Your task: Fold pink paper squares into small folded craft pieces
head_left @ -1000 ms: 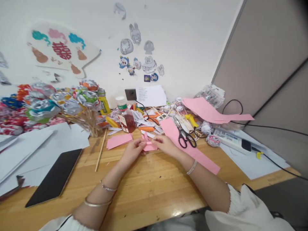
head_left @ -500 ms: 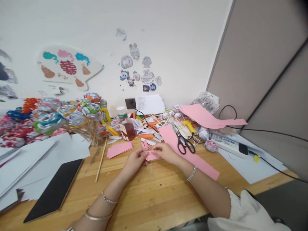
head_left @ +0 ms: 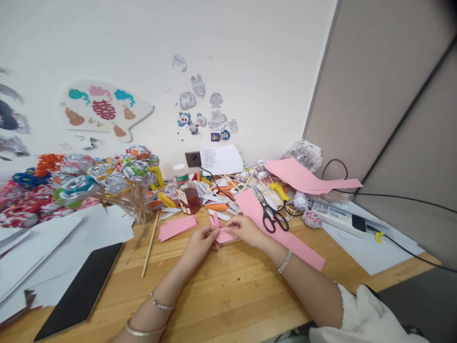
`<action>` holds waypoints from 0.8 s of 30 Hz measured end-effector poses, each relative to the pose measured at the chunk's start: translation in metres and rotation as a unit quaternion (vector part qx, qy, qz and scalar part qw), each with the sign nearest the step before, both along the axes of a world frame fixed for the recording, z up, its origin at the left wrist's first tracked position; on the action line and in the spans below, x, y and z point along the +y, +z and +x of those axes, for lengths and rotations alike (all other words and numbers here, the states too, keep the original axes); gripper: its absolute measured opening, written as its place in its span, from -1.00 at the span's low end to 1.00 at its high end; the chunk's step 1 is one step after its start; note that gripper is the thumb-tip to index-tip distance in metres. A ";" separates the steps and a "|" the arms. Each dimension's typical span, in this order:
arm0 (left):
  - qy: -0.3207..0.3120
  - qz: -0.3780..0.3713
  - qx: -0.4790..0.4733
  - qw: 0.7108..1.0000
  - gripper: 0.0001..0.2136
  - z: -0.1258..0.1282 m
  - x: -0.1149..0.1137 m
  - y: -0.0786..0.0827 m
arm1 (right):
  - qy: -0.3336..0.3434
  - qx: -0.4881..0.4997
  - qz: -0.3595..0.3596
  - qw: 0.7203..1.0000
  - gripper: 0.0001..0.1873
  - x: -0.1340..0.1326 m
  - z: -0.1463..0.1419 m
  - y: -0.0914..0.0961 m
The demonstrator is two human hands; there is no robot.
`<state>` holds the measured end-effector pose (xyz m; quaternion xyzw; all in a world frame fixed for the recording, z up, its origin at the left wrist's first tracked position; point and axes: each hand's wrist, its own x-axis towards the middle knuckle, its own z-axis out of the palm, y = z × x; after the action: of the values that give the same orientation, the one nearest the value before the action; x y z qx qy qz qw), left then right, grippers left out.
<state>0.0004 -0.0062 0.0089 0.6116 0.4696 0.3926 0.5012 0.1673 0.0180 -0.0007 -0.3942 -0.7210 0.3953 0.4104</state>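
Between my two hands is a small piece of pink paper (head_left: 225,237), partly folded, just above the wooden table. My left hand (head_left: 200,242) pinches its left side, the fingers closed. My right hand (head_left: 247,231) grips the upper right side with thumb and fingertips together; some of the paper is hidden behind the fingers. Left of my hands lies a stack of cut pink paper pieces (head_left: 177,227). Black-handled scissors (head_left: 274,219) rest on a long pink paper strip (head_left: 298,247) to the right of my right hand.
A jar (head_left: 189,195) stands behind my hands amid paper scraps. Paper flowers on sticks (head_left: 123,178) crowd the left. A wooden stick (head_left: 150,245) and a black tablet-like slab (head_left: 82,288) lie at left. A power strip (head_left: 335,218) with cables is at right.
The view has tilted slightly, so everything sits a little lower in the picture. Both hands keep hold of the pink paper, with only slight finger movement.
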 end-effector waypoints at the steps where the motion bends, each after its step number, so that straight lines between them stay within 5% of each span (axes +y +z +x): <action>1: -0.001 0.002 -0.001 1.000 -0.75 0.000 0.000 0.000 | -0.001 0.002 0.000 1.000 -0.78 0.000 0.000 0.000; 14: -0.013 0.027 0.055 0.998 -0.71 -0.003 0.001 0.000 | 0.033 -0.007 -0.013 0.999 -0.75 0.000 0.006 0.006; 24: -0.042 -0.021 -0.005 0.999 -0.70 -0.006 -0.002 0.007 | 0.039 0.007 -0.031 0.999 -0.75 0.002 0.008 0.006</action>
<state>-0.0055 -0.0086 0.0161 0.6178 0.4492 0.3643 0.5327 0.1749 0.0197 0.0048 -0.3752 -0.7206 0.4357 0.3875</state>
